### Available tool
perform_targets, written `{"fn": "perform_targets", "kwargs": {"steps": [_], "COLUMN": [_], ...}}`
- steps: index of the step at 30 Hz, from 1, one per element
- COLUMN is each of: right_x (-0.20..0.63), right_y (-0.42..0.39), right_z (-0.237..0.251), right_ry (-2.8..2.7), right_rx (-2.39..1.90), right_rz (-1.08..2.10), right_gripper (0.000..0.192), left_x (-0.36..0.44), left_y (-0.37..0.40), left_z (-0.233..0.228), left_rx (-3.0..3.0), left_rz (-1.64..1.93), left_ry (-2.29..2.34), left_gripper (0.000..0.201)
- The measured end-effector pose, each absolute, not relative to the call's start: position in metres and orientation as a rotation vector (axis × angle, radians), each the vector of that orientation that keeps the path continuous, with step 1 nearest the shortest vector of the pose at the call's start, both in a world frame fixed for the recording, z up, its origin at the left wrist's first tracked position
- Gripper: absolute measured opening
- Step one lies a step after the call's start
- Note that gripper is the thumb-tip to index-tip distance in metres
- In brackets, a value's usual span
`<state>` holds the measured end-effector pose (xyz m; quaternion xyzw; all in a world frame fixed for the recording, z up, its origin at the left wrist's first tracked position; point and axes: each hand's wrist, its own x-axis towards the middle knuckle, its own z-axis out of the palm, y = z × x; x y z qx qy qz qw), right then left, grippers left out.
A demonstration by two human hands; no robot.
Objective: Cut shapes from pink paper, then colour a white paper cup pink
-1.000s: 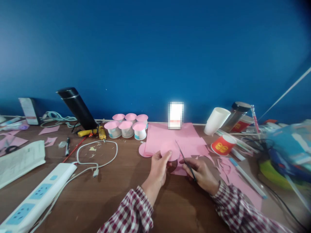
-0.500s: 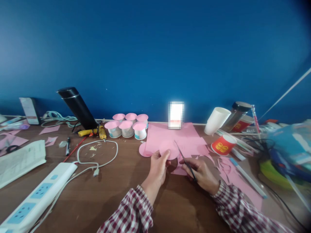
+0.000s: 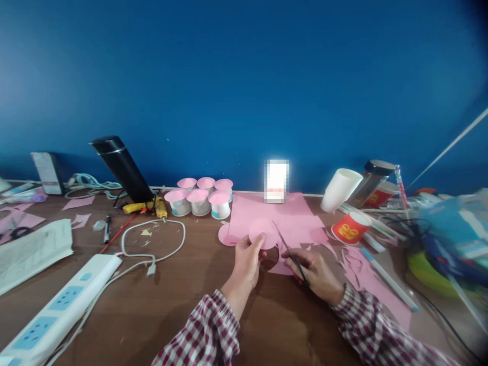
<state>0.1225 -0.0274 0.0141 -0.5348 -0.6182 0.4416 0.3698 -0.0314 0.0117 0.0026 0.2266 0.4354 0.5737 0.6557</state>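
Note:
Between thumb and fingers, my left hand (image 3: 247, 262) pinches a round pink paper disc (image 3: 265, 231). My right hand (image 3: 318, 274) is closed around dark-handled scissors (image 3: 292, 251), whose thin blades point up and left beside the disc's right edge. Whether the blades touch the disc I cannot tell. Behind both hands lie pink paper sheets (image 3: 244, 211) on the brown table. Another rounded pink piece (image 3: 224, 235) sticks out at their left edge. Pink offcuts (image 3: 356, 264) lie to the right of my right hand.
Several paper cups (image 3: 200, 203) topped with pink discs stand left of the sheets. A red cup (image 3: 351, 227) and tilted white cups (image 3: 341, 189) are at right. Further left are a black flask (image 3: 122, 170), a white power strip (image 3: 63, 305) and a looped cable (image 3: 183, 234).
The pink disc in my left hand has shifted very slightly up and left. My right hand and the scissors have hardly moved.

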Motion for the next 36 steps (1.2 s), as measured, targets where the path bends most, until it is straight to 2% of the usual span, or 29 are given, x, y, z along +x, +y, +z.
{"fn": "perform_targets", "kwargs": {"steps": [30,36], "right_x": [0.124,0.121], "right_y": [-0.027,-0.027], "right_z": [0.010,0.017], "right_ry": [-1.637,-1.541], "right_rx": [-1.384,-1.418], "right_rz": [1.156,1.191], "right_gripper": [0.025,0.031], "left_x": [-0.044,-0.044], "left_y": [0.024,0.025], "left_z": [0.001,0.001], "left_rx": [0.559,0.564], "left_rz": [1.265,1.265], "left_ry": [1.045,1.048], "left_gripper": [0.029,0.027]}}
